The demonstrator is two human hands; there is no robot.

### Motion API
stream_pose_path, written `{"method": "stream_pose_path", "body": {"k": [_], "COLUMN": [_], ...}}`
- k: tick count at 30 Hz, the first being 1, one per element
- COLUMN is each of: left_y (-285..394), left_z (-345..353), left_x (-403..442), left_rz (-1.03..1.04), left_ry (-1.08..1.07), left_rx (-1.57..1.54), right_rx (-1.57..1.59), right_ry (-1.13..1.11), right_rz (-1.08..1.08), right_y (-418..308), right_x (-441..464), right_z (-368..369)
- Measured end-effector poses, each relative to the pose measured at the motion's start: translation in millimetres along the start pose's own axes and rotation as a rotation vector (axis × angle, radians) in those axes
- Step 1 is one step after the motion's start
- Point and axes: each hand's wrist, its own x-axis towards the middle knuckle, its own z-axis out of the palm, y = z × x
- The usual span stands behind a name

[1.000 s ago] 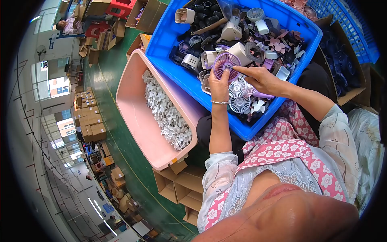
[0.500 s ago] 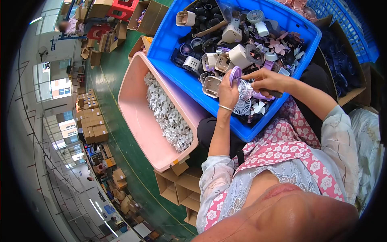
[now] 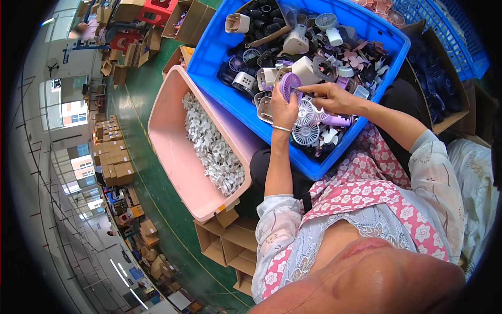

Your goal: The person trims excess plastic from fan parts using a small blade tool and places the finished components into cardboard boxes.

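My left hand (image 3: pixel 285 111), with a bangle on its wrist, grips a round purple fan grille (image 3: pixel 291 85) by its edge and holds it tilted above the blue bin. My right hand (image 3: pixel 334 99) is beside it, index finger reaching to the grille's face and the other fingers curled. Whatever lies inside those curled fingers is hidden. Just below both hands, white fan grilles (image 3: pixel 306 134) and a purple fan part (image 3: pixel 337 121) lie in the blue bin (image 3: pixel 217 49). White fan blades (image 3: pixel 330 137) rest near them.
Mixed casings fill the bin, including a cream housing (image 3: pixel 296 43). A pink tub (image 3: pixel 170 141) of white blades (image 3: pixel 212 146) stands at the left. Cardboard boxes (image 3: pixel 238 246) sit below it. A box of dark fan parts (image 3: pixel 442 83) and a blue basket (image 3: pixel 444 31) are at the right.
The purple grille has turned so its face shows more. My right hand has shifted, its index finger now stretched to the grille; the dark handle seen under that hand earlier is out of sight.
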Motion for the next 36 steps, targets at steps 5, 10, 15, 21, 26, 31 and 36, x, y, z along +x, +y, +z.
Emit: {"method": "stream_pose_path", "body": {"k": [5,10,15,21,26,31,36], "left_y": [3,11,23,3,4,7,2], "left_z": [6,7,-3,-6,-9,-3,1], "left_x": [-1,-3,7,2,3,4,3], "left_rz": [0.081,0.042,-0.206,-0.396,-0.395,-0.356,-0.290], "left_ry": [-0.052,-0.061,0.134,0.009,0.031,0.045,-0.019], "left_rx": [0.326,0.161,-0.674,-1.211,-1.091,-0.758,-0.676], "right_rx": [-0.273,0.074,0.772,0.481,-0.473,-0.636,-0.705], "right_ry": [0.059,-0.063,-0.118,-0.067,0.152,0.146,0.140], "right_rz": [-0.150,0.170,0.137,0.103,-0.225,-0.182,-0.171], "right_y": [9,2,-17,-21,-11,-9,-7], "right_x": [-2,-7,4,0,-6,-6,-6], "right_z": [2,-4,-7,-5,5,7,7]}}
